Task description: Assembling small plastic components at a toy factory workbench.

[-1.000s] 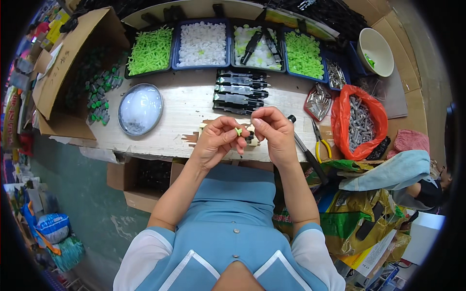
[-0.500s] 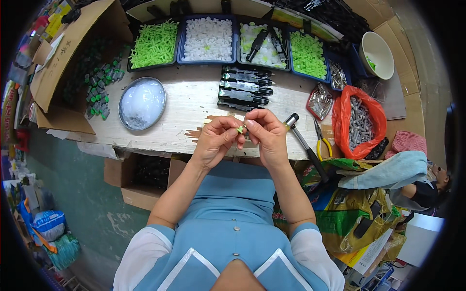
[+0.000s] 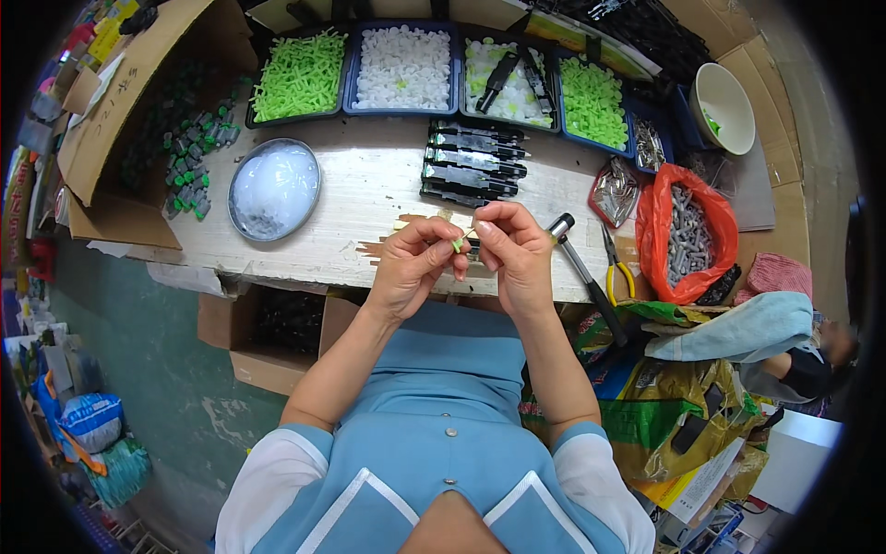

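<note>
My left hand [image 3: 412,263] is closed, pinching a small light-green plastic piece [image 3: 457,245] between thumb and fingertips. Just to its right, my right hand [image 3: 520,258] is closed in a pinch on a thin, pin-like piece [image 3: 469,234], whose end points toward the green one. Whether the two pieces touch is too small to tell. Both hands hover over the front edge of the white worktable [image 3: 360,175]. Beyond them lies a row of black assemblies [image 3: 473,164] with clear middle parts.
Trays of green parts [image 3: 297,78] and white parts [image 3: 403,69] line the back. At left are a round dish [image 3: 274,189] and a cardboard box [image 3: 138,102]. A hammer [image 3: 586,277], yellow-handled pliers [image 3: 616,268] and a red bag of grey parts [image 3: 688,235] lie right.
My right fingertips have moved slightly up and right, away from my left ones, and the thin piece now shows between them. The whole view has shifted a little.
</note>
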`<action>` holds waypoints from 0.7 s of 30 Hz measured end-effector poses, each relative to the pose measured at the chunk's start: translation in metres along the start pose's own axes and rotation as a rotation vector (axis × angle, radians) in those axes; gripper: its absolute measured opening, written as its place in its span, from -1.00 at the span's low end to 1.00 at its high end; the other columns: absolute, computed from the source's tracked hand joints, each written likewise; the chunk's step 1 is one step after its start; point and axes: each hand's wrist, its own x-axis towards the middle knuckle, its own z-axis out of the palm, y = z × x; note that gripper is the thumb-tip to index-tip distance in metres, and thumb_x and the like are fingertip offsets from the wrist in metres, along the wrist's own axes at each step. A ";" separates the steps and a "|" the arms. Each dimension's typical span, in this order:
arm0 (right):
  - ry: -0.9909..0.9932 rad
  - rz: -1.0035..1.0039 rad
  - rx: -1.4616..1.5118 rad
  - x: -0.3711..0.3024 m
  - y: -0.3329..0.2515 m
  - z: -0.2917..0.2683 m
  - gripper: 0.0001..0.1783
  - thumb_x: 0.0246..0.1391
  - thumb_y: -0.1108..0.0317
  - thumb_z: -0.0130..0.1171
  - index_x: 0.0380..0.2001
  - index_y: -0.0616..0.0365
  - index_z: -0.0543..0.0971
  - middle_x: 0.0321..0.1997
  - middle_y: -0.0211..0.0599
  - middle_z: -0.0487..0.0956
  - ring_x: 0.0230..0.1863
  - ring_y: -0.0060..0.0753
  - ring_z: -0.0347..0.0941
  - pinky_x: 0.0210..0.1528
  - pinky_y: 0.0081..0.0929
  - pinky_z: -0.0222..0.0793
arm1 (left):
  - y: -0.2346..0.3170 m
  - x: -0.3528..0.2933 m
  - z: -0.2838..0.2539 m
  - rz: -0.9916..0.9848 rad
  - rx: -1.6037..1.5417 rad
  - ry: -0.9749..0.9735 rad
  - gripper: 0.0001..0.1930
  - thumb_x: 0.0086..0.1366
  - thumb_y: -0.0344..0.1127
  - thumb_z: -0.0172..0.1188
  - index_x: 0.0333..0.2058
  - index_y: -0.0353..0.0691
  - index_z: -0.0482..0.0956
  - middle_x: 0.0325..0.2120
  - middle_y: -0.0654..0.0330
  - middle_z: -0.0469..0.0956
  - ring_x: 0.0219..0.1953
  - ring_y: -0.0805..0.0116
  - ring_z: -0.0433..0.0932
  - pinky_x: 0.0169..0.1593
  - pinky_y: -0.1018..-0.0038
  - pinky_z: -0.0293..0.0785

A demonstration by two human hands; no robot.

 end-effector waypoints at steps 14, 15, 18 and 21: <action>-0.028 -0.108 -0.219 -0.005 0.004 0.004 -0.89 0.05 0.50 0.07 -0.31 0.26 0.47 -0.42 -0.39 0.47 -0.52 -0.70 0.34 -0.50 -0.76 0.25 | 0.001 -0.003 0.004 0.134 0.331 0.082 -0.90 0.22 -0.50 0.04 -0.28 -0.32 0.46 -0.42 0.15 0.51 -0.42 0.43 0.54 -0.36 0.52 0.54; -0.047 -0.220 -0.362 -0.004 0.006 0.002 -0.90 0.04 0.52 0.06 -0.33 0.28 0.48 -0.41 -0.37 0.47 -0.48 -0.67 0.38 -0.46 -0.74 0.29 | 0.000 -0.002 0.005 0.132 0.331 0.080 -0.90 0.22 -0.50 0.04 -0.28 -0.32 0.46 -0.42 0.15 0.51 -0.42 0.43 0.54 -0.36 0.52 0.54; -0.062 -0.335 -0.537 -0.005 0.003 0.003 -0.91 0.02 0.55 0.07 -0.35 0.30 0.49 -0.40 -0.33 0.47 -0.44 -0.62 0.43 -0.43 -0.70 0.33 | 0.000 -0.004 0.007 0.166 0.344 0.090 -0.90 0.21 -0.51 0.04 -0.28 -0.32 0.46 -0.42 0.16 0.51 -0.43 0.43 0.54 -0.37 0.53 0.54; -0.051 -0.432 -0.652 -0.007 -0.004 0.003 -0.90 -0.02 0.58 0.10 -0.36 0.28 0.51 -0.41 -0.30 0.47 -0.45 -0.56 0.45 -0.44 -0.66 0.36 | -0.001 -0.003 0.004 0.188 0.377 0.106 -0.90 0.21 -0.52 0.04 -0.29 -0.33 0.46 -0.42 0.16 0.51 -0.42 0.44 0.55 -0.35 0.54 0.54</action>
